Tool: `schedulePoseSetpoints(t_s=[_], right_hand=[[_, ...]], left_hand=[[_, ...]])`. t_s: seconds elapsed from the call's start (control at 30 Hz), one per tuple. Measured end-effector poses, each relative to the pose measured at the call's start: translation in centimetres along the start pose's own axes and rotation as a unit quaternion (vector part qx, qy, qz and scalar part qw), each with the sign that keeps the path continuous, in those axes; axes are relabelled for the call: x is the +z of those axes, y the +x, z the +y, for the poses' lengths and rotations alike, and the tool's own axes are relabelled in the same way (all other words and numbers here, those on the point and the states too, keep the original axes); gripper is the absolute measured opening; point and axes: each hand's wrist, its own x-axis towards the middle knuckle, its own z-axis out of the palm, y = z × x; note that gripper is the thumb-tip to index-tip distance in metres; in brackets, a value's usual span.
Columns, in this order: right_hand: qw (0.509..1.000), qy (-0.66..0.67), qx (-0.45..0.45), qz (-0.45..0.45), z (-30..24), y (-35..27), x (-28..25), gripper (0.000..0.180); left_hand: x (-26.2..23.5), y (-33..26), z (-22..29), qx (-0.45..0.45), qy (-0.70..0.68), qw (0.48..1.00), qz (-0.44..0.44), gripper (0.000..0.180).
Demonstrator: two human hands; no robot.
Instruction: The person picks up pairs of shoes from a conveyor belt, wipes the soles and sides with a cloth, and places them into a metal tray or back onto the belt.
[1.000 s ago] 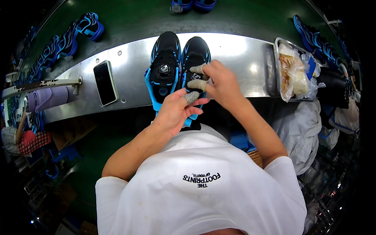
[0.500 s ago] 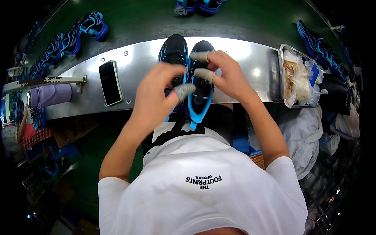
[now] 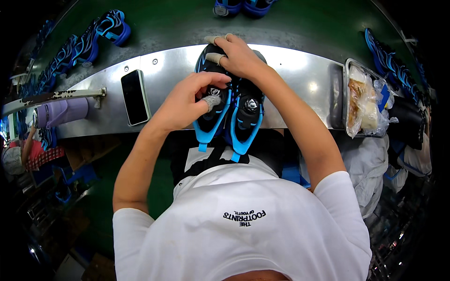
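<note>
**Heels overhang the ledge: tip and slip risk**

Left shoe [image 3: 211, 121] and right shoe [image 3: 246, 122] sit side by side on the steel ledge [image 3: 295, 110], toes away from me, heels past the near edge. My left hand [image 3: 185, 100] is curled around the left shoe's dial [image 3: 214, 92]; can't tell if I'm pinching it. My right hand [image 3: 238, 56] is cupped over that shoe's toe; grip hidden.

Risks, my read: right hand lifts and left pushes down at the heel, shoe tips into my lap. Cot [image 3: 213, 101] on my left thumb skids, dial doesn't turn cleanly. A sideways shove bumps the right shoe off line.

Writing: dark lettering across my shirt [image 3: 234, 253], upside down from here. Dial cap marks too small to read. Phone [image 3: 135, 97] screen dark.
</note>
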Motion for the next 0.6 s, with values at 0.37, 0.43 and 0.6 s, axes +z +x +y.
schedulePoseSetpoints(t_s=[0.37,0.43,0.6], right_hand=[[1.000,-0.008,-0.008,0.010,0.7,0.4,0.8,0.043],[1.000,-0.007,-0.006,0.009,0.7,0.5,1.1,0.043],[1.000,-0.013,0.001,0.007,0.3,0.7,1.0,0.042]], left_hand=[[0.4,-0.1,0.8,0.070,0.142,0.984,0.079,0.042],[0.0,-0.1,0.7,0.025,0.116,0.991,0.054,0.042],[-0.6,-0.1,-0.3,0.022,-0.025,0.999,0.007,0.043]])
